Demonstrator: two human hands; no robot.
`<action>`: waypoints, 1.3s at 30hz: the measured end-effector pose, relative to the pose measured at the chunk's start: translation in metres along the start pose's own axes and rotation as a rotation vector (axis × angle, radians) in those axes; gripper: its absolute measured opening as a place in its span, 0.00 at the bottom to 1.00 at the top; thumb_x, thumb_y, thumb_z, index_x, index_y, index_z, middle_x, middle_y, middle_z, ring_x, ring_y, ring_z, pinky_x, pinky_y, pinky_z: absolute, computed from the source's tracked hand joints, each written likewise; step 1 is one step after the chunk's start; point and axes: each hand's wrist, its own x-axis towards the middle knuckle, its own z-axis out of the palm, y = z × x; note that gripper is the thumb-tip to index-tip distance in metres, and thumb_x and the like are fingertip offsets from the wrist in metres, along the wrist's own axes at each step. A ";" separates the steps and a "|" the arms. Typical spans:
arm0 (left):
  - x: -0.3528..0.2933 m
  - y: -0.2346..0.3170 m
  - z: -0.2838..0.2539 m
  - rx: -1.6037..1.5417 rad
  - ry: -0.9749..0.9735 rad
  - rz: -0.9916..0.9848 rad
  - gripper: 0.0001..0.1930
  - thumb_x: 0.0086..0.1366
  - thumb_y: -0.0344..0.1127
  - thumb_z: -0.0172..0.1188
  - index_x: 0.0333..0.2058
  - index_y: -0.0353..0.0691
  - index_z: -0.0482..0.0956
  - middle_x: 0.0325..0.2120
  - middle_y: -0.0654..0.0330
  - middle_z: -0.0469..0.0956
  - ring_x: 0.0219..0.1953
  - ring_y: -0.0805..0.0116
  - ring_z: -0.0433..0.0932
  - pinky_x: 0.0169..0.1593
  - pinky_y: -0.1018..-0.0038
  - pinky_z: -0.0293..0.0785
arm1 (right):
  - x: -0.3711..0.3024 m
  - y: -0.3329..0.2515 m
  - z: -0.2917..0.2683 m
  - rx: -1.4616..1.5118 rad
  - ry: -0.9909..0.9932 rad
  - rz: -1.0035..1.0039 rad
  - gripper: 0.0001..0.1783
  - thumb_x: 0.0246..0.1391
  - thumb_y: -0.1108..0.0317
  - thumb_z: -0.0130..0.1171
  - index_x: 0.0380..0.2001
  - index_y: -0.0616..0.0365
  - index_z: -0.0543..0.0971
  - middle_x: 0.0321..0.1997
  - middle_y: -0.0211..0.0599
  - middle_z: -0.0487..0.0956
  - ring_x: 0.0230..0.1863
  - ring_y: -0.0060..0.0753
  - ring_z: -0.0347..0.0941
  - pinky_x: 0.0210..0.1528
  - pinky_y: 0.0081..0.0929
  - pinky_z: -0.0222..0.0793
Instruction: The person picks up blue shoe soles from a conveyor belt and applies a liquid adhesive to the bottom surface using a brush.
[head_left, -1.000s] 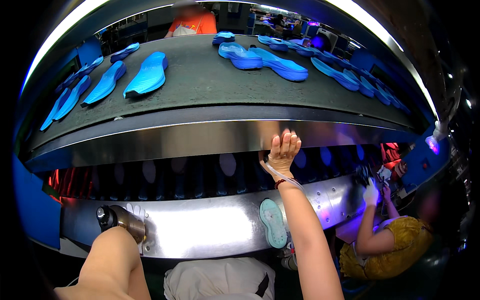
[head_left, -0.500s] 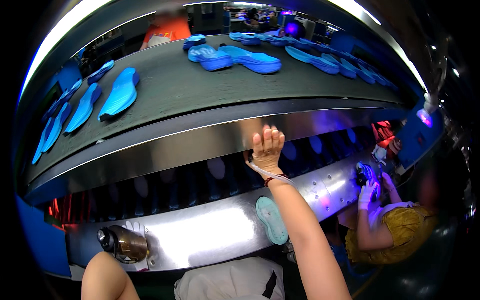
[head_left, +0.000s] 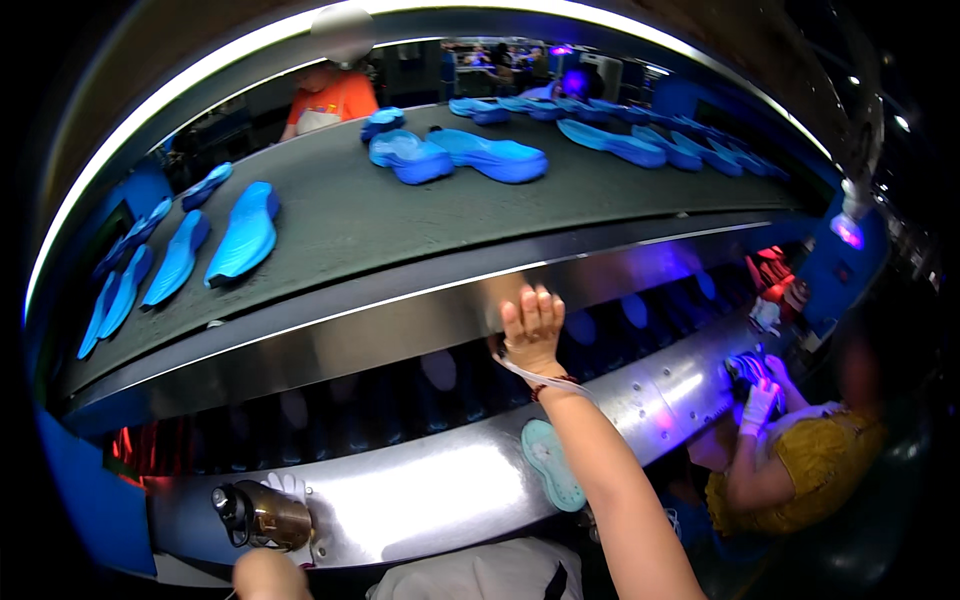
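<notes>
My right hand [head_left: 533, 335] is open, its fingers stretched out and raised against the shiny metal front panel [head_left: 400, 340] of the conveyor. A whitish strap and a dark red bead bracelet [head_left: 555, 385] circle its wrist. Beside my right forearm, a pale teal shoe sole [head_left: 550, 465] lies on the metal ledge [head_left: 410, 490], partly over its front edge. My left hand is out of view; only a rounded piece of bare skin shows at the lower left edge, and I cannot tell which body part it is.
Blue shoe soles [head_left: 243, 235] lie spread on the dark conveyor belt [head_left: 330, 210]. A brown bottle [head_left: 275, 515] with white gloves [head_left: 287, 485] behind it stands on the ledge at left. At right a gloved co-worker [head_left: 775, 455] handles a sole. Another person [head_left: 335, 100] stands beyond the belt.
The view has tilted, so the belt and soles sit lower in it. The bare skin at lower left has dropped toward the edge. My right hand stays at the panel.
</notes>
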 end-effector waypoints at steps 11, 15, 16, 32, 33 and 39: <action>-0.227 0.262 0.061 -0.690 -1.504 -0.794 0.29 0.60 0.51 0.44 0.57 0.43 0.57 0.56 0.45 0.56 0.59 0.51 0.55 0.59 0.53 0.48 | 0.002 -0.012 0.010 0.063 0.076 0.059 0.32 0.48 0.67 0.55 0.56 0.43 0.54 0.64 0.34 0.48 0.65 0.42 0.43 0.63 0.42 0.38; -0.229 0.271 0.066 -0.750 -1.522 -0.792 0.32 0.61 0.58 0.37 0.59 0.46 0.53 0.59 0.50 0.53 0.61 0.53 0.51 0.60 0.52 0.44 | 0.000 0.001 0.013 -0.089 0.136 -0.016 0.33 0.48 0.67 0.56 0.56 0.44 0.53 0.63 0.34 0.49 0.65 0.42 0.43 0.63 0.43 0.40; -0.230 0.275 0.068 -0.749 -1.498 -0.806 0.32 0.61 0.58 0.37 0.59 0.46 0.53 0.59 0.50 0.53 0.61 0.53 0.51 0.60 0.52 0.44 | -0.002 0.005 0.011 -0.088 0.131 -0.021 0.33 0.48 0.68 0.55 0.56 0.44 0.53 0.63 0.35 0.49 0.65 0.43 0.43 0.62 0.43 0.40; -0.219 0.260 0.074 -0.757 -1.678 -0.686 0.35 0.58 0.58 0.45 0.60 0.48 0.51 0.59 0.50 0.51 0.61 0.52 0.50 0.60 0.52 0.44 | 0.003 -0.002 0.014 -0.029 0.121 0.002 0.37 0.49 0.65 0.53 0.60 0.44 0.49 0.66 0.33 0.46 0.67 0.41 0.39 0.64 0.41 0.35; -0.219 0.260 0.075 -0.760 -1.675 -0.685 0.35 0.58 0.58 0.45 0.60 0.48 0.51 0.59 0.50 0.51 0.61 0.52 0.50 0.60 0.52 0.44 | 0.003 -0.002 0.013 -0.021 0.117 0.009 0.37 0.48 0.65 0.53 0.60 0.44 0.49 0.66 0.33 0.46 0.67 0.41 0.39 0.64 0.41 0.35; -0.219 0.260 0.076 -0.763 -1.670 -0.686 0.35 0.57 0.58 0.45 0.60 0.49 0.51 0.59 0.49 0.52 0.61 0.52 0.50 0.60 0.52 0.45 | 0.004 -0.005 0.007 0.043 0.091 0.040 0.38 0.47 0.63 0.53 0.60 0.44 0.49 0.66 0.34 0.45 0.67 0.40 0.38 0.64 0.41 0.34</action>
